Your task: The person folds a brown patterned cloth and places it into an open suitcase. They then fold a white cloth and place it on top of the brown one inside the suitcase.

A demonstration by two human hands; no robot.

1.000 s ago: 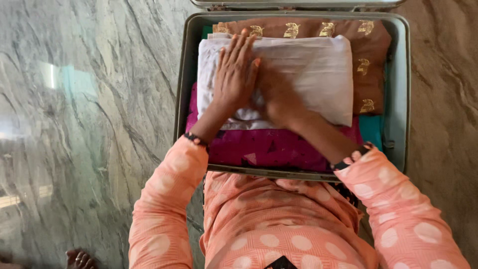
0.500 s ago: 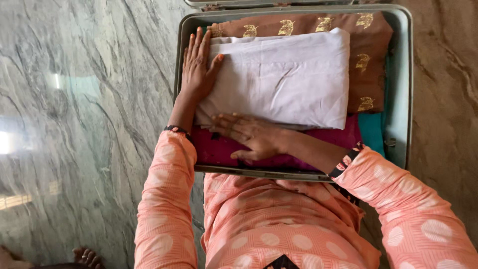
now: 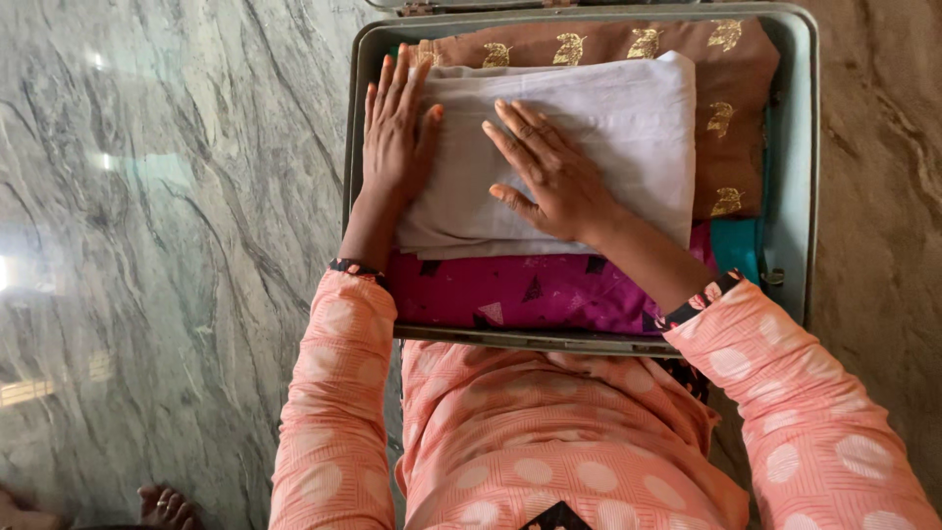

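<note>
A folded white cloth (image 3: 628, 128) lies on top of the clothes in an open grey suitcase (image 3: 790, 147). My left hand (image 3: 397, 132) lies flat along the cloth's left edge, fingers together, against the suitcase's left wall. My right hand (image 3: 549, 172) rests palm down on the middle of the white cloth, fingers spread. Under the white cloth are a brown cloth with gold motifs (image 3: 731, 108) at the far side and a magenta patterned cloth (image 3: 530, 294) at the near side. Neither hand grips anything.
A teal cloth (image 3: 736, 250) shows at the right of the suitcase. Grey veined marble floor (image 3: 167, 245) spreads to the left, brownish floor (image 3: 883, 196) to the right. Someone's toes (image 3: 162, 505) show at the bottom left. The raised lid's edge (image 3: 549, 5) is at the top.
My right hand has moved from the magenta cloth at the near edge up onto the middle of the white cloth. My left hand stays at the cloth's left edge.
</note>
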